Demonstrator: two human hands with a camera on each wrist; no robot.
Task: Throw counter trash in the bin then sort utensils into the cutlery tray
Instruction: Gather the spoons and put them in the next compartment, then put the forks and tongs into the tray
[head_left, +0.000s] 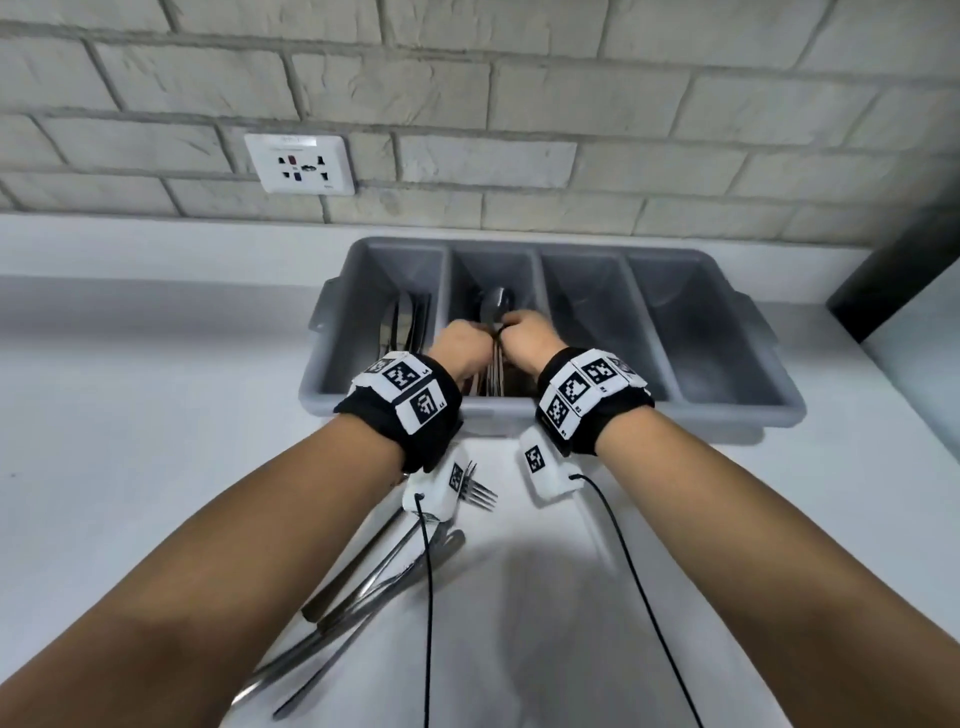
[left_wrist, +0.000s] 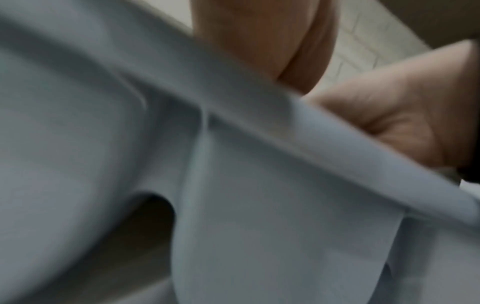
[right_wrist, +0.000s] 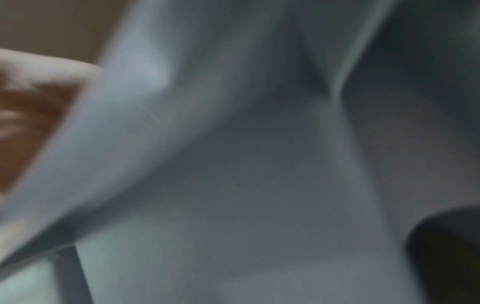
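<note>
The spoons (head_left: 496, 312) are polished steel; one rounded bowl shows at the far end of the bundle, with slim handles running toward the near wall. They lie in the second compartment from the left of the grey plastic cutlery tray (head_left: 727, 332), which stands on the white counter (head_left: 130, 441) against the brick wall (head_left: 519, 104). Both hands meet over that compartment: the left hand (head_left: 460, 343) and the right hand (head_left: 530, 338) are curled round the bundle of spoon handles, knuckles nearly touching. In the wrist views the tray's grey wall (left_wrist: 259, 205) fills the picture, blurred, and fingers cannot be made out clearly.

The leftmost compartment holds several dark, flat utensils (head_left: 408, 325), their kind unclear. The two compartments on the right show only bare grey floor.

On the counter just near the tray lies a loose pile of cutlery (head_left: 374, 587), with a fork (head_left: 475, 488) on its far side, tines pointing right. A white wall socket (head_left: 300, 163) sits on the bricks, far left.
</note>
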